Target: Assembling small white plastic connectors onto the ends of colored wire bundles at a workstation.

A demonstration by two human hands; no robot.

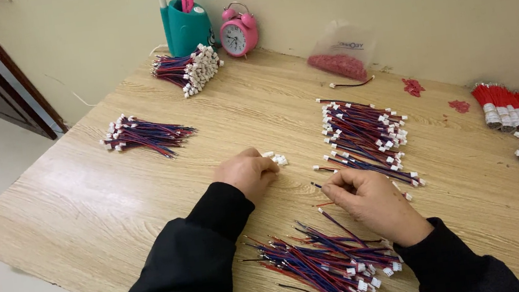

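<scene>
Currently logged: a light wood-grain tabletop [115, 203] carrying sorted wire stock.

Step in hand, as judged: fitting a connector to a wire end. What comes next would seem to call for bringing the two hands together and lining the wire tip up with a housing.

Left hand [248, 172]: curled loosely, knuckles up, resting near the middle of the tabletop; fingertips touch a small cluster of white plastic connector housings [278, 159]. Whether one is pinched cannot be told.

Right hand [372, 203]: fingers closed narrow around a thin red-and-blue wire [317, 186], whose tip pokes out toward the left hand; the two hands are near, not touching.

Loose heap of red-and-blue wires with white plugs [327, 263]: at the near edge, just beside the right wrist.

Neat stack of finished red-and-blue leads [364, 136]: beyond the right hand, toward the far edge.

Small bundle of leads [142, 134]: left side. Larger bundle [187, 71]: far left corner, beside a teal pen holder [187, 31] and a pink twin-bell alarm clock [238, 33].

Clear bag of red terminals [342, 56]: far edge. Red and blue capped bundles [508, 105]: right edge.
</scene>
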